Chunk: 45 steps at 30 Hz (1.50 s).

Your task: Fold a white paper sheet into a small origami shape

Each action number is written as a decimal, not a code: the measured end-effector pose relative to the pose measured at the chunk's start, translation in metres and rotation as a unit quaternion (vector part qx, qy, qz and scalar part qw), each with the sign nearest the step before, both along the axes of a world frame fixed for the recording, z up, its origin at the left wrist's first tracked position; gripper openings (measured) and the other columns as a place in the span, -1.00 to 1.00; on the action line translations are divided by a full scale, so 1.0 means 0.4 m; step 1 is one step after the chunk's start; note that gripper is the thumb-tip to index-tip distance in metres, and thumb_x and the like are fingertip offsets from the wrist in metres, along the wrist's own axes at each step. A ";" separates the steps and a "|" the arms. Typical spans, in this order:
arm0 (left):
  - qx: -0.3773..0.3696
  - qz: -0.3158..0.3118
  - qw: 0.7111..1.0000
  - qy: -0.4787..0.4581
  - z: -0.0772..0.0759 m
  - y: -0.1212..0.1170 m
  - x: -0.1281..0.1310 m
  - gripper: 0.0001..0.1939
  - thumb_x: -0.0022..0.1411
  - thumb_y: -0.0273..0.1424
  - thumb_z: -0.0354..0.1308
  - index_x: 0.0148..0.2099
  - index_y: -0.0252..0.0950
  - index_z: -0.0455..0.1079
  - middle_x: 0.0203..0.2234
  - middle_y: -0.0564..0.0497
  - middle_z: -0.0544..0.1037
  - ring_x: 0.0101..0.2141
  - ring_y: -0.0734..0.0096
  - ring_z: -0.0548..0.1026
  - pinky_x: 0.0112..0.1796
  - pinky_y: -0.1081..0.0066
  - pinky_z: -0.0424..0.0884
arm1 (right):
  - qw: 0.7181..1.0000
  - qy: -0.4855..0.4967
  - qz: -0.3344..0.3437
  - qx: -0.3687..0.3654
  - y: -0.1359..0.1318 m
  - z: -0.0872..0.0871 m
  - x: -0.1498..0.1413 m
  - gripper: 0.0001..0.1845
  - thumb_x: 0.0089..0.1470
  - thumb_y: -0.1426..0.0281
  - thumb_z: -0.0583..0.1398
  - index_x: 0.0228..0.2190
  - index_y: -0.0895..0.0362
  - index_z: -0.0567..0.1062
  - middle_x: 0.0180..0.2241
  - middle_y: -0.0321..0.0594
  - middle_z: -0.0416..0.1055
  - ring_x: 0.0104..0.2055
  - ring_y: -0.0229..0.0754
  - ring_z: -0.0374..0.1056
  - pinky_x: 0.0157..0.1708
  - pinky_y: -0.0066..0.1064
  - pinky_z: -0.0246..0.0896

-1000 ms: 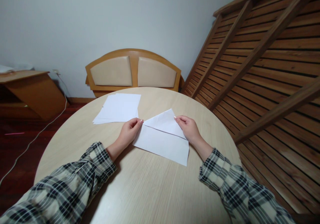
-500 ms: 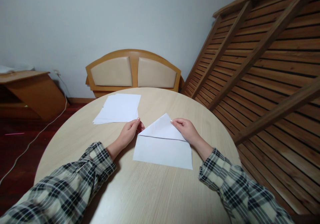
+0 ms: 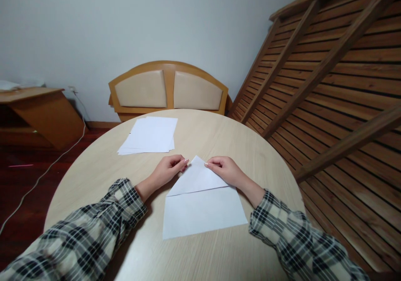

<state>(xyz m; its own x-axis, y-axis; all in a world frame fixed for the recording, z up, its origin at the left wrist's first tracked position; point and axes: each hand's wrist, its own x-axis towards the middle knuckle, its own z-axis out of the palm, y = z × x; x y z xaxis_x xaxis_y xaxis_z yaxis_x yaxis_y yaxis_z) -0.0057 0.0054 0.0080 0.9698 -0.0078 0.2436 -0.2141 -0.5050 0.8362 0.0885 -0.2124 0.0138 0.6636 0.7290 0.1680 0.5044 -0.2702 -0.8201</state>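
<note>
A white sheet of paper [image 3: 202, 208] lies on the round pale wooden table [image 3: 94, 181], its two far corners folded in to a point. My left hand [image 3: 167, 170] pinches the left side of that point with its fingertips. My right hand [image 3: 224, 170] rests on the right folded flap, fingertips close to the tip. Both sleeves are black-and-cream plaid. A flat stack of white sheets [image 3: 150, 135] lies beyond my left hand, apart from the folded sheet.
A wooden chair with tan padded back [image 3: 169, 89] stands at the table's far edge. A slatted wooden frame [image 3: 328, 72] leans along the right. A low wooden cabinet [image 3: 34, 110] and a white cable [image 3: 46, 170] are on the dark floor at left.
The folded sheet has turned and slid toward me, its point now facing away. Both hands have come together at the tip.
</note>
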 end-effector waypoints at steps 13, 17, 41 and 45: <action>0.054 -0.041 0.998 0.011 0.003 -0.010 -0.003 -0.59 0.30 -0.12 -0.07 -0.50 -0.27 0.16 -0.60 0.14 0.19 -0.52 0.48 0.20 -0.49 0.45 0.14 | 0.999 -0.015 0.030 -0.010 0.025 0.007 -0.039 -0.69 0.13 0.26 0.13 -0.48 0.20 0.53 -0.52 -0.26 0.40 -0.45 -0.26 0.23 -0.45 -0.45 0.04; 0.078 -0.024 0.997 -0.014 0.003 -0.013 -0.002 -0.61 0.30 -0.16 -0.06 -0.50 -0.27 0.17 -0.59 0.13 0.22 -0.51 0.46 0.22 -0.47 0.44 0.15 | 1.000 -0.013 0.025 -0.006 0.029 0.003 -0.040 -0.71 0.13 0.28 0.14 -0.48 0.20 0.53 -0.52 -0.26 0.40 -0.44 -0.26 0.24 -0.44 -0.46 0.05; 0.017 0.032 0.998 -0.047 -0.008 -0.011 0.012 -0.71 0.28 -0.22 -0.02 -0.41 -0.29 0.31 -0.53 0.08 0.36 -0.45 0.41 0.31 -0.39 0.43 0.23 | 1.000 -0.007 0.011 -0.017 0.035 0.000 -0.046 -0.72 0.11 0.25 0.16 -0.44 0.18 0.55 -0.46 -0.22 0.48 -0.41 -0.22 0.31 -0.43 -0.44 0.10; -0.004 0.090 0.994 -0.068 -0.007 -0.008 0.017 -0.73 0.27 -0.23 -0.01 -0.41 -0.28 0.28 -0.53 0.08 0.36 -0.45 0.41 0.31 -0.38 0.42 0.24 | 1.000 -0.008 -0.006 -0.017 0.022 0.003 -0.032 -0.70 0.11 0.23 0.16 -0.46 0.19 0.55 -0.48 -0.23 0.45 -0.43 -0.23 0.29 -0.44 -0.44 0.09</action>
